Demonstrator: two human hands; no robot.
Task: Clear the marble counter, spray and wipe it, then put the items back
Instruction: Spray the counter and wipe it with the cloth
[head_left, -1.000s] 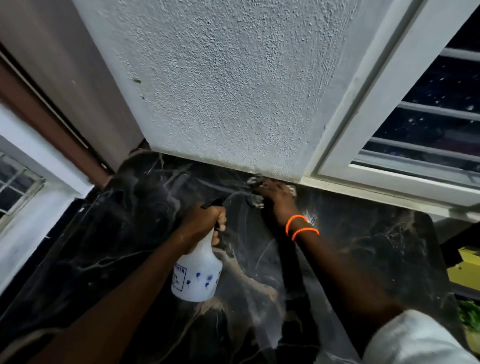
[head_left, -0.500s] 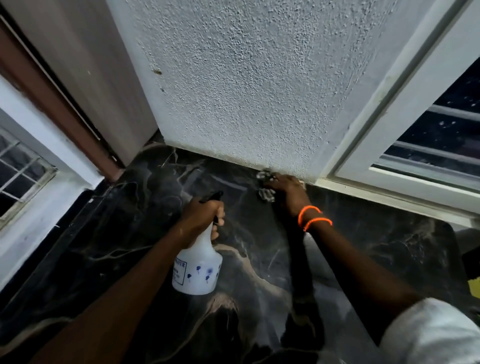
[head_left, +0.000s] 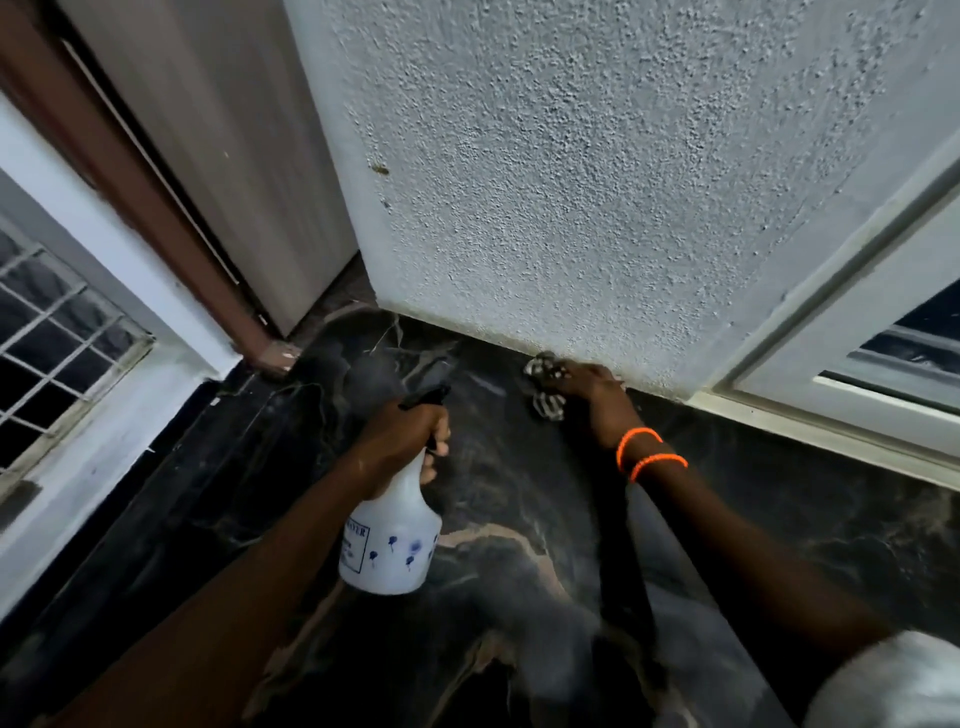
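The black marble counter (head_left: 519, 519) with pale veins fills the lower view. My left hand (head_left: 400, 441) grips the neck and black trigger of a white spray bottle (head_left: 389, 545) printed with small blue flowers, held above the counter's middle. My right hand (head_left: 597, 395), with two orange bands on its wrist, presses a striped rag (head_left: 543, 384) onto the counter at the foot of the rough white wall. My fingers cover most of the rag.
A textured white wall (head_left: 571, 182) rises behind the counter. A white window frame (head_left: 831, 410) runs along the right back edge. A brown door frame (head_left: 156, 234) and a barred window (head_left: 52, 338) stand to the left, beyond the counter's left edge.
My right hand has slid the rag a little leftward along the wall's foot. My left hand holds the bottle in about the same place. The view has tilted upward and left.
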